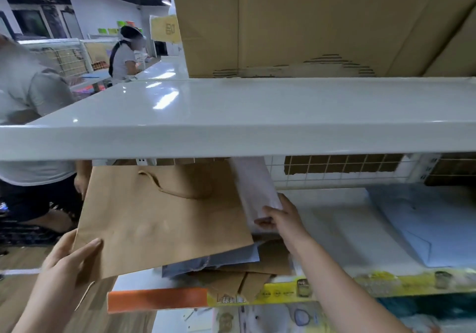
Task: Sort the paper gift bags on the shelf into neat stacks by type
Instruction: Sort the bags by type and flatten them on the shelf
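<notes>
The left hand [64,263] holds one big brown paper bag [159,219] by its bottom left corner. The thumb lies on top of the bag and the other fingers are tucked under it. The bag is flat and tilted, and its twisted brown handle [175,185] lies on its front. Its top edge reaches up under the white upper shelf [231,116].

The right hand [280,219] pinches one white paper bag [255,185] near its lower edge, with the thumb in front and the fingers behind. This bag stands up tall, just beside the brown bag, and its top goes up behind the upper shelf.

Under the two held bags there is a messy pile [231,265] on the lower shelf [334,229]. In it one grey-blue bag and some brown ones show, but how many brown ones is hard to tell. Far to the right on the same shelf lies a flat stack of light blue bags [417,224], well apart from the pile. The count of that stack cannot be told.

A yellow and orange strip [257,294] runs along the front edge of the lower shelf. One large cardboard box [309,18] sits on the upper shelf. Two other people [25,95] stand off to the left.
</notes>
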Action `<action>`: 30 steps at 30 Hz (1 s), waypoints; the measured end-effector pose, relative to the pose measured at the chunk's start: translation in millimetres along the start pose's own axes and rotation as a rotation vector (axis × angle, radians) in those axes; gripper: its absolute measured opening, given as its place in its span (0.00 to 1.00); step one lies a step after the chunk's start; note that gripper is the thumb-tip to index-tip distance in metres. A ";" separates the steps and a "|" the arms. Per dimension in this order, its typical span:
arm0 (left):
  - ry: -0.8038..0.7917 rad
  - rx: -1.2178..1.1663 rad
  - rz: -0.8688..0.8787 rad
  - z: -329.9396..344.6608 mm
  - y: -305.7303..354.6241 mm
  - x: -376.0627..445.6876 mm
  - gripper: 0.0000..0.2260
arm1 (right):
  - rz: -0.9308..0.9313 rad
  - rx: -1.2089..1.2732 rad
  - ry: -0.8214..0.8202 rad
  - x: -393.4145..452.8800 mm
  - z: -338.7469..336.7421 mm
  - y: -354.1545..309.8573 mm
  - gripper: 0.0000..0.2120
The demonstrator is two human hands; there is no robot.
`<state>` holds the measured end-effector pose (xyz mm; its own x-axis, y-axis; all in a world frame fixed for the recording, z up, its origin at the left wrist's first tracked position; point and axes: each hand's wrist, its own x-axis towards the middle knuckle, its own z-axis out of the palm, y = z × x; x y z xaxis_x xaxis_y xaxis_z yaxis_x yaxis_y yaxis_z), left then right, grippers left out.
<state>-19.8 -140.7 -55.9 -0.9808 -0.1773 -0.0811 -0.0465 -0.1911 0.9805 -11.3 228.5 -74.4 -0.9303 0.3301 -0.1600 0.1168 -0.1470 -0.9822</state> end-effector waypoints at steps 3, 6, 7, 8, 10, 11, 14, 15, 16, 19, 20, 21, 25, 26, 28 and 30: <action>-0.044 -0.016 -0.032 19.6 -7.1 1.7 0.11 | -0.011 0.083 0.112 -7.8 -32.7 -3.7 0.15; -0.091 -0.012 -0.046 50.5 -14.0 -0.4 0.10 | -0.011 0.110 0.191 -23.7 -69.8 -4.7 0.17; -0.115 -0.017 -0.051 61.9 -15.7 -3.7 0.10 | -0.019 0.111 0.215 -29.1 -83.4 -2.9 0.17; -0.140 -0.021 -0.050 72.7 -19.4 -7.1 0.10 | -0.023 0.120 0.243 -35.8 -95.7 -2.2 0.16; -0.184 -0.032 -0.061 94.2 -28.2 -15.1 0.10 | -0.004 0.150 0.312 -46.3 -121.1 0.3 0.16; -0.200 -0.041 -0.072 105.1 -32.3 -20.5 0.10 | 0.008 0.164 0.341 -50.6 -134.4 2.3 0.17; -0.198 -0.064 -0.115 138.1 -46.9 -35.3 0.12 | 0.018 0.148 0.403 -69.1 -175.4 6.4 0.18; -0.197 -0.067 -0.116 149.6 -51.0 -42.4 0.14 | 0.022 0.134 0.422 -76.2 -190.6 8.5 0.21; -0.200 -0.066 -0.110 160.7 -56.4 -49.4 0.15 | 0.030 0.134 0.444 -84.6 -205.2 8.9 0.24; -0.249 -0.058 -0.086 195.4 -69.5 -77.9 0.11 | 0.030 0.147 0.489 -107.0 -252.8 10.5 0.29; -0.260 -0.075 -0.093 207.1 -74.7 -87.5 0.10 | 0.025 0.153 0.495 -113.7 -269.3 9.2 0.29; -0.266 -0.092 -0.107 218.9 -79.8 -97.5 0.10 | 0.022 0.169 0.503 -119.2 -287.0 9.0 0.27; -0.254 -0.158 -0.136 267.6 -87.9 -145.1 0.10 | 0.019 0.258 0.530 -144.8 -359.1 4.2 0.18; -0.266 -0.154 -0.127 280.2 -88.6 -157.3 0.13 | 0.011 0.252 0.532 -151.2 -376.4 3.1 0.16; -0.291 -0.154 -0.125 306.3 -92.7 -183.3 0.11 | -0.001 0.246 0.547 -164.2 -409.9 1.5 0.14; -0.316 -0.131 -0.092 331.1 -105.4 -206.9 0.06 | -0.011 0.237 0.570 -176.3 -443.4 1.0 0.14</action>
<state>125.3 235.8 -83.1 -0.9847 0.1504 -0.0884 -0.1329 -0.3185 0.9386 307.0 583.6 -90.7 -0.5910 0.7697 -0.2413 -0.0337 -0.3224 -0.9460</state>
